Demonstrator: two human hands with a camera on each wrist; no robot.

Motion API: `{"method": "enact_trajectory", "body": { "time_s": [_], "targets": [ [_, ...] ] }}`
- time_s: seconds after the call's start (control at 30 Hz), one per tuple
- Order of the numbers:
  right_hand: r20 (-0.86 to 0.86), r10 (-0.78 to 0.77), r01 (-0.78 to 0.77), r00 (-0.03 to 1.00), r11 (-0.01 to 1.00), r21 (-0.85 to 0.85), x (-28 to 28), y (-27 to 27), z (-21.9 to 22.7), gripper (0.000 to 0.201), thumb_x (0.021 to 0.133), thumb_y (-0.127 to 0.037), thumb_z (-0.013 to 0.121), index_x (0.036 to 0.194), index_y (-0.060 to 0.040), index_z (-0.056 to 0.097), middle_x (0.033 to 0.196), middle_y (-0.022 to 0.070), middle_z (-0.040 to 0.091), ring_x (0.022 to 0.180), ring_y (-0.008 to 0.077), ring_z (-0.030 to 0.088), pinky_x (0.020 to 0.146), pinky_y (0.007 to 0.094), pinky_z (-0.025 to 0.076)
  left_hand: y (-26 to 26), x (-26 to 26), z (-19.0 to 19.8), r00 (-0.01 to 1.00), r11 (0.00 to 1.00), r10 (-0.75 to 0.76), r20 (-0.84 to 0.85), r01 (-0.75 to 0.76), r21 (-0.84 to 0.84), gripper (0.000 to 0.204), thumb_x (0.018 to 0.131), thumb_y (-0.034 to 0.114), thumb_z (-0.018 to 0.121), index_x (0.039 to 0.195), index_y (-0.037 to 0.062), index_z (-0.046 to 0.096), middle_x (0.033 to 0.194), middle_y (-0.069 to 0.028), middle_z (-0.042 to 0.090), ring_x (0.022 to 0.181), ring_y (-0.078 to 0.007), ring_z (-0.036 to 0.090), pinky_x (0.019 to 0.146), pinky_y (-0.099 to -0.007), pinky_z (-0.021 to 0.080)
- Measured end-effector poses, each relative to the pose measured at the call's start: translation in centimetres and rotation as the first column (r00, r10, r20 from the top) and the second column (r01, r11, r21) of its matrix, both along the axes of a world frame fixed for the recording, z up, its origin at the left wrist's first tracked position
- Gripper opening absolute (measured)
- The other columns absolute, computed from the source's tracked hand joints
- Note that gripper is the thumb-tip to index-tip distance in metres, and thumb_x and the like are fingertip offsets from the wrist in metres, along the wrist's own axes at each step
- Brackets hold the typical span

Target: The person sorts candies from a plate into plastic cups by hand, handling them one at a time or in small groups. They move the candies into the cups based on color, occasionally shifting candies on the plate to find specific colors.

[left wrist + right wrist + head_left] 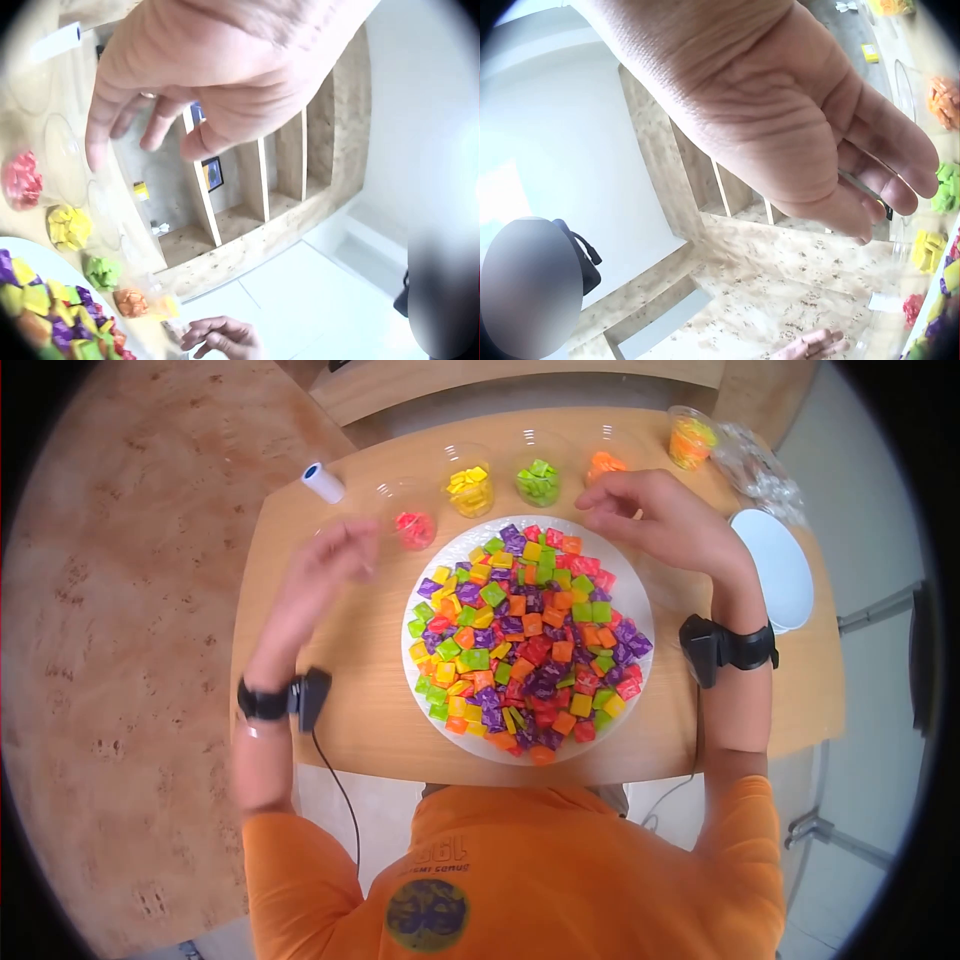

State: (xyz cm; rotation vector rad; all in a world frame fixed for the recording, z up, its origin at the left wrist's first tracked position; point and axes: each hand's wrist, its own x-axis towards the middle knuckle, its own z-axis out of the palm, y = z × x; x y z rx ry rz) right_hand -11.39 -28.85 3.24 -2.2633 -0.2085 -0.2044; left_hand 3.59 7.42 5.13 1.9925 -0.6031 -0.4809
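A white plate (415, 690) is heaped with wrapped candies (520, 640) in purple, red, green, yellow and orange. Blurred in the head view, my left hand (325, 572) hovers left of the plate, nearest the clear cup of red candies (414, 530). Its fingers hang loosely bent in the left wrist view, with nothing between them. Over the plate's far right edge, my right hand (650, 515) is raised beside the cup of orange candies (605, 464). The right wrist view shows its relaxed fingers (900, 150) holding nothing.
Clear cups of yellow candies (468, 490) and green candies (538, 482) stand behind the plate. A fuller cup of mixed candies (690, 442) is at the back right, by a crumpled plastic bag (757, 470) and white plates (775, 570). A white roll (323, 483) lies back left.
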Motion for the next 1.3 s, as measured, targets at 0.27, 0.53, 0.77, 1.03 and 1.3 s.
{"method": "enact_trajectory", "body": {
  "time_s": [0.27,0.53,0.77,1.03,1.3],
  "targets": [
    [-0.074,0.036,-0.043,0.997,0.995,-0.091,0.7,0.2,-1.0,0.026,0.095,-0.018,0.069,0.112,0.0006,0.070,0.093,0.0108,0.075,0.081,0.0171,0.068,0.073,0.0311,0.052,3.7,-8.2,-4.7,0.947,0.932,-0.170,0.271,0.064,0.358,0.055,0.087,0.014,0.079,0.139,0.0089,0.061,0.144,-0.0157,0.057,0.108,-0.0229,0.061,0.084,-0.0309,0.054],
    [-0.305,0.065,-0.044,0.950,0.996,0.075,-0.7,4.0,-1.0,0.037,0.094,-0.024,0.074,0.120,0.0003,0.068,0.103,0.0100,0.074,0.084,0.0189,0.068,0.077,0.0318,0.055,4.0,-8.3,-5.8,0.857,0.886,-0.400,0.324,0.272,0.375,0.077,0.081,0.015,0.081,0.150,0.0076,0.049,0.142,-0.0198,0.054,0.122,-0.0351,0.053,0.101,-0.0390,0.048],
    [-0.326,0.164,-0.230,0.931,0.958,-0.174,-3.1,7.1,-1.3,0.059,0.081,-0.023,0.083,0.131,-0.0019,0.061,0.125,0.0143,0.062,0.093,0.0285,0.066,0.085,0.0382,0.055,2.9,-9.0,-6.6,0.843,0.854,-0.450,0.295,0.309,0.418,0.090,0.076,0.015,0.081,0.156,0.0078,0.040,0.147,-0.0217,0.048,0.128,-0.0387,0.048,0.110,-0.0418,0.042],
    [-0.228,0.086,-0.133,0.970,0.971,-0.200,-3.3,8.2,-4.2,0.074,0.080,-0.015,0.082,0.146,-0.0055,0.048,0.129,0.0157,0.057,0.097,0.0299,0.064,0.087,0.0377,0.054,1.9,-9.0,-7.5,0.825,0.844,-0.465,0.320,0.305,0.441,0.090,0.075,0.013,0.076,0.156,0.0075,0.037,0.149,-0.0247,0.047,0.127,-0.0399,0.051,0.109,-0.0442,0.045],
    [-0.120,0.102,-0.113,0.987,0.990,-0.084,-3.4,8.5,-5.9,0.076,0.080,-0.005,0.079,0.149,-0.0098,0.047,0.113,0.0114,0.055,0.080,0.0195,0.061,0.074,0.0314,0.054,-0.9,-7.1,-7.4,0.816,0.851,-0.452,0.361,0.273,0.449,0.077,0.077,0.004,0.067,0.151,0.0124,0.046,0.132,-0.0237,0.059,0.103,-0.0420,0.064,0.090,-0.0457,0.054]
  ]
}}
